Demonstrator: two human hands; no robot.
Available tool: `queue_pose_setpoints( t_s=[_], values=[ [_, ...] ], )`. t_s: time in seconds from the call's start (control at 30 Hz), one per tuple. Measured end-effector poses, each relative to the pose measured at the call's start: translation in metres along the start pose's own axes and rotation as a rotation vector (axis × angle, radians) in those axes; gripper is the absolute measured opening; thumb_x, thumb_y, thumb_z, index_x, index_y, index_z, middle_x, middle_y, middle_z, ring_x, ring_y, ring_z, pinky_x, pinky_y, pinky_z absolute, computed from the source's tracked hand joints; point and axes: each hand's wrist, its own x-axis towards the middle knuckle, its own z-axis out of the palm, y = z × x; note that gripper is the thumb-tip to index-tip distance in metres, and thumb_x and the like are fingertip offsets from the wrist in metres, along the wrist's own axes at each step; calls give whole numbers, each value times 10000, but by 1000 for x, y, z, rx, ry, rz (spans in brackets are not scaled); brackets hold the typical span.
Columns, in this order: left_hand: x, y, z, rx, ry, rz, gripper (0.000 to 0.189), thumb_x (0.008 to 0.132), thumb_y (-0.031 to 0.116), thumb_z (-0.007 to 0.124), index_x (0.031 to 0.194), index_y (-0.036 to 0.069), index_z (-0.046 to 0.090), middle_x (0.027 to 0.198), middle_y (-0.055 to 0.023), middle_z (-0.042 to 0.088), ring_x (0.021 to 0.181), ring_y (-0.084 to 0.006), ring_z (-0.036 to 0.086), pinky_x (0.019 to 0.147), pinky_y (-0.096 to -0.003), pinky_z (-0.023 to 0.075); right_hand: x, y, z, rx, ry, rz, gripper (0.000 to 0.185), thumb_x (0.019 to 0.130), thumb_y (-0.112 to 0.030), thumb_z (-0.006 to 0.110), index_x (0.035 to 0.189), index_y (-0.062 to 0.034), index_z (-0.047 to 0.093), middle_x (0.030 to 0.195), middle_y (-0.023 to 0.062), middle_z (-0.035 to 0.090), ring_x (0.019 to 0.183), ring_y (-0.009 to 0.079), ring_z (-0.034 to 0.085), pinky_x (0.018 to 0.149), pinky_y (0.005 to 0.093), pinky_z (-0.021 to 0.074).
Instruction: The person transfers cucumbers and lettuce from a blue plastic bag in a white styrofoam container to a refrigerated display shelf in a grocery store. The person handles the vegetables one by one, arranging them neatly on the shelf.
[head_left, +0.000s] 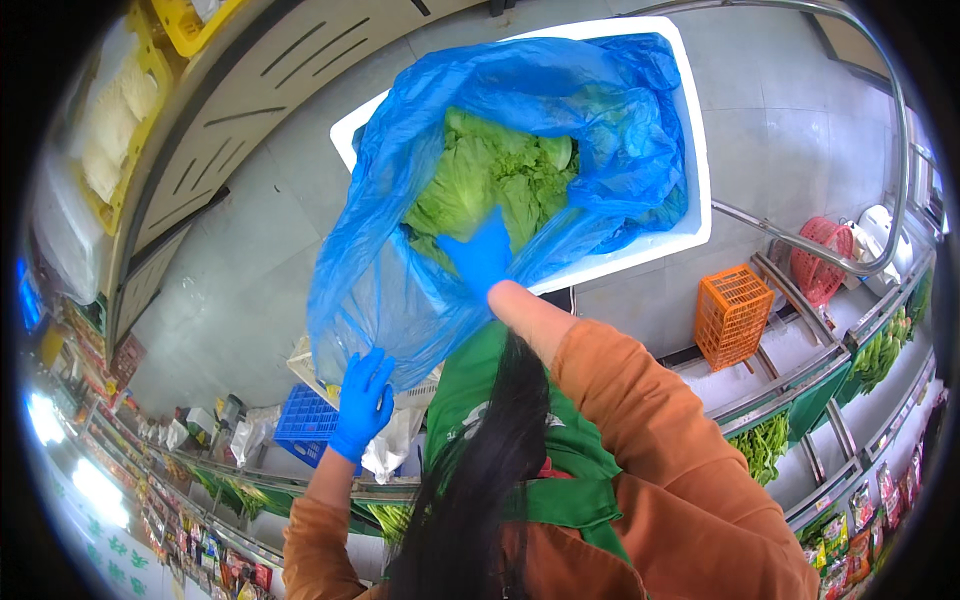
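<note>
A white foam box (694, 150) lies before me, lined with a large, crumpled blue plastic bag (397, 142). Through the bag's mouth, leafy green lettuce (465, 172) shows in a heap. My right hand (480, 251), in a blue glove, is over the near side of the lettuce. It is slightly blurred, with thumb and fingers apart and nothing visible in its grasp. My left hand (364, 405), also gloved in blue, has its fingertips on the bag's near left edge, where the film is drawn out in creases. The lower leaves are hidden by the bag.
A metal rail (795, 240) curves around the box's right side. Shelving behind me carries an orange crate (731, 315), a blue crate (304, 424), a pink basket (821, 247) and green vegetables (761, 446). At left stands a rack (217, 127) with yellow trays (154, 97).
</note>
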Motion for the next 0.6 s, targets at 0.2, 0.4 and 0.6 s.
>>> queue_pose_setpoints(
  t_s=[0.2, 0.4, 0.6],
  values=[
    [44, 69, -25, -223, 439, 17, 442, 751, -88, 559, 1177, 24, 601, 1164, -189, 594, 1094, -376, 555, 994, -462, 391, -6, 2, 29, -384, 153, -112, 1165, 621, -435, 820, 1435, 54, 146, 1419, 258, 312, 1299, 394, 325, 1027, 521, 294],
    [92, 40, 82, -884, 394, -440, 433, 853, 34, 578, 1278, 6, 499, 1238, -181, 548, 1140, -302, 533, 963, -386, 426, -11, -45, -2, -316, -84, 32, 963, 592, -402, 832, 1300, 53, 362, 1309, 260, 371, 1222, 399, 357, 1004, 502, 302],
    [159, 28, 54, -1285, 359, -575, 602, 880, 102, 584, 1405, -4, 308, 1375, -207, 411, 1240, -283, 450, 1005, -379, 392, 15, 14, 14, -295, 39, -396, 815, 643, -276, 760, 1307, 38, 405, 1205, 287, 466, 1107, 414, 472, 971, 465, 376]
  ],
)
